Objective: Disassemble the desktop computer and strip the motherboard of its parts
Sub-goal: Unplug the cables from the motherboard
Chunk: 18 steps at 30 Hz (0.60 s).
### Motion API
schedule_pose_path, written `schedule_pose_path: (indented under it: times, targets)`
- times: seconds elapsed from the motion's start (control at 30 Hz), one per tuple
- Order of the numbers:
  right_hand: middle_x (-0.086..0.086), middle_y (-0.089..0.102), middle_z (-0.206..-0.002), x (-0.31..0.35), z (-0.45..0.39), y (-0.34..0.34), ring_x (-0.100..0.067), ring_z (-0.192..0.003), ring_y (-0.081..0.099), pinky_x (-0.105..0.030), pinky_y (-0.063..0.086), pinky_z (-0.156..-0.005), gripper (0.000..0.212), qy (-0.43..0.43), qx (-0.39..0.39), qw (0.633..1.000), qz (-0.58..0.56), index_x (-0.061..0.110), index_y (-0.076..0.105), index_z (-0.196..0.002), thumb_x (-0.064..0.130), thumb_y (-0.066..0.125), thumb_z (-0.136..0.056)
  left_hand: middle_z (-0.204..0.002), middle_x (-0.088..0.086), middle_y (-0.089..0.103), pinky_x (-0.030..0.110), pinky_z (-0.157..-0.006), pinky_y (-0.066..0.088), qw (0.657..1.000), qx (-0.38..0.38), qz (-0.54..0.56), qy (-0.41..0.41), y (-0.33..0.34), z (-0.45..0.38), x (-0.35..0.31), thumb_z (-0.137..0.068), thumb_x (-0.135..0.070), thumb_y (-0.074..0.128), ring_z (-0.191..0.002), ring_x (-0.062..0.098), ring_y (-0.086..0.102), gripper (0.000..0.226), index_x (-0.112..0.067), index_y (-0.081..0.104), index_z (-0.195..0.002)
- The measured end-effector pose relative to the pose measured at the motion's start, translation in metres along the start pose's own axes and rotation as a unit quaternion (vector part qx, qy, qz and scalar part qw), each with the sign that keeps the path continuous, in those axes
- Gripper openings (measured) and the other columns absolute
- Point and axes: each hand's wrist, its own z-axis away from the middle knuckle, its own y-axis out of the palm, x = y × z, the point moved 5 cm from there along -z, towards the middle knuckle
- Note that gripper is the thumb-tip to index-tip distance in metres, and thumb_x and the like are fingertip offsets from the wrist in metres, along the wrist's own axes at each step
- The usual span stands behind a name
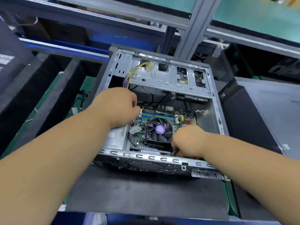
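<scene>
Inside the open computer case [215,101], lying on a dark mat [142,195], both hands work over the motherboard [165,111]. Left hand [120,106] is curled, pinching a white plug [140,112] beside the fan [159,129]. Right hand [186,140] curls down at the near edge — its fingertips are hidden, so its grip is unclear. Both forearms reach forward, wrists bent downward.

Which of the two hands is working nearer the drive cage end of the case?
The left hand: it reaches deeper, just below the drive cage, while the right hand stays at the near edge beside the CPU fan.
</scene>
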Motion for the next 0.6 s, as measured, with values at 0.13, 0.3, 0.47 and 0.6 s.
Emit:
schedule_pose_path:
  times: [0.13, 0.3, 0.47, 0.6]
  targets:
    - [0.005, 0.049, -0.063, 0.0002, 0.0020, -0.0003, -0.024, -0.071, 0.049, -0.021, 0.031, -0.054, 0.010, 0.025, -0.002, 1.000, -0.007, 0.023, 0.069, -0.086, 0.023, 0.060, -0.083, -0.068, -0.009, 0.056, 0.022, -0.050, 0.031, 1.000, -0.002, 0.000, -0.010, -0.0001, 0.0006, 0.0000, -0.080, -0.047, 0.047, -0.066, 0.013, 0.053, 0.023, -0.030, 0.060, -0.071]
    - [0.007, 0.068, -0.093, 0.0000, 0.0030, -0.0011, -0.024, -0.083, 0.059, -0.025, 0.039, -0.059, 0.031, 0.026, 0.012, 0.998, -0.047, 0.032, 0.074, -0.104, 0.015, 0.056, -0.085, -0.067, -0.010, 0.056, 0.021, -0.048, 0.030, 1.000, -0.005, 0.009, -0.028, 0.0004, -0.0001, 0.0025, -0.080, -0.049, 0.048, -0.062, 0.007, 0.051, 0.024, -0.031, 0.058, -0.067]
    - [-0.003, 0.067, -0.082, 0.0036, 0.0018, -0.0026, -0.025, -0.066, 0.046, -0.021, 0.028, -0.050, 0.026, 0.017, 0.008, 0.999, -0.030, 0.019, 0.074, -0.092, 0.007, 0.054, -0.080, -0.068, -0.009, 0.057, 0.021, -0.049, 0.032, 0.999, -0.006, 0.001, -0.036, 0.0006, -0.0005, 0.0027, -0.079, -0.048, 0.047, -0.064, 0.010, 0.053, 0.024, -0.030, 0.058, -0.068]
    - [0.002, 0.039, -0.056, 0.0077, 0.0021, -0.0043, -0.021, -0.053, 0.035, -0.022, 0.026, -0.050, 0.018, -0.017, 0.009, 1.000, -0.003, 0.015, 0.052, -0.063, 0.002, 0.051, -0.076, -0.070, -0.008, 0.059, 0.023, -0.051, 0.041, 0.999, -0.002, -0.002, -0.041, -0.0010, 0.0002, 0.0015, -0.080, -0.046, 0.047, -0.064, 0.010, 0.054, 0.024, -0.030, 0.059, -0.069]
